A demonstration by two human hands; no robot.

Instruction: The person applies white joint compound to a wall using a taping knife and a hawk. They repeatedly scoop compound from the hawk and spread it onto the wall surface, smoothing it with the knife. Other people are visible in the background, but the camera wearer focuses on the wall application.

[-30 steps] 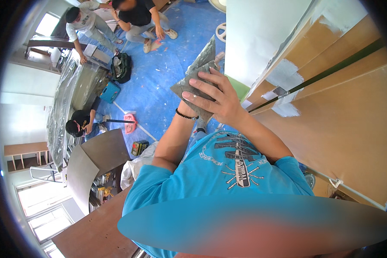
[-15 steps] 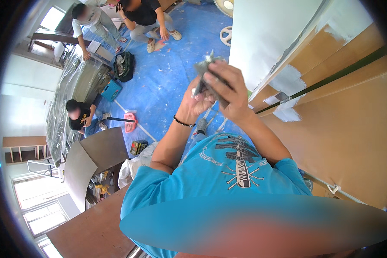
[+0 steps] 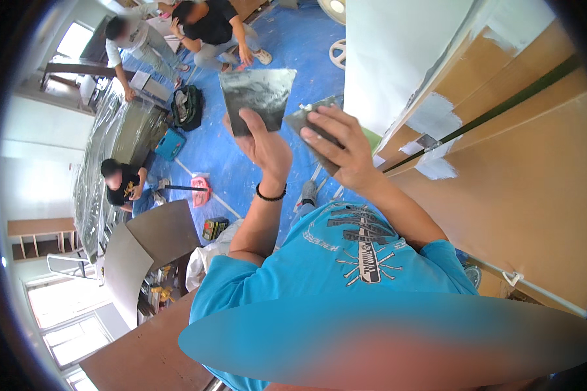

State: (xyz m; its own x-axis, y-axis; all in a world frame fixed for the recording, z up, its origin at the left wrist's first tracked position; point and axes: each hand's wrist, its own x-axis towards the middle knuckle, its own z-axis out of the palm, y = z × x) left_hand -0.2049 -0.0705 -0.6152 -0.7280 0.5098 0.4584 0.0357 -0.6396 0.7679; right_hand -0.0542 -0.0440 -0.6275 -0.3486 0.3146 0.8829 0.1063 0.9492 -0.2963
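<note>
My left hand (image 3: 264,146) grips a flat, trapezoid grey scraper blade (image 3: 257,88) smeared with pale paste, held upright with its wide edge upward. Just to its right, my right hand (image 3: 342,153) is closed on a second grey flat scraper (image 3: 297,120), tilted, with its fingers across the face and a white dab near the upper edge. The two tools are slightly apart. The handles are mostly hidden by my hands.
Three people (image 3: 127,36) (image 3: 209,29) (image 3: 124,182) squat or bend at the left and back. A blue sheet (image 3: 254,208) covers the floor, with a bag (image 3: 186,107), blue case (image 3: 169,143) and plastic-wrapped pile (image 3: 98,189). Patched boards (image 3: 502,195) stand at my right.
The two scrapers, earlier overlapping in my hands, are now apart. My left hand has moved left and turned, bringing its blade face into view; my right hand stays near its place.
</note>
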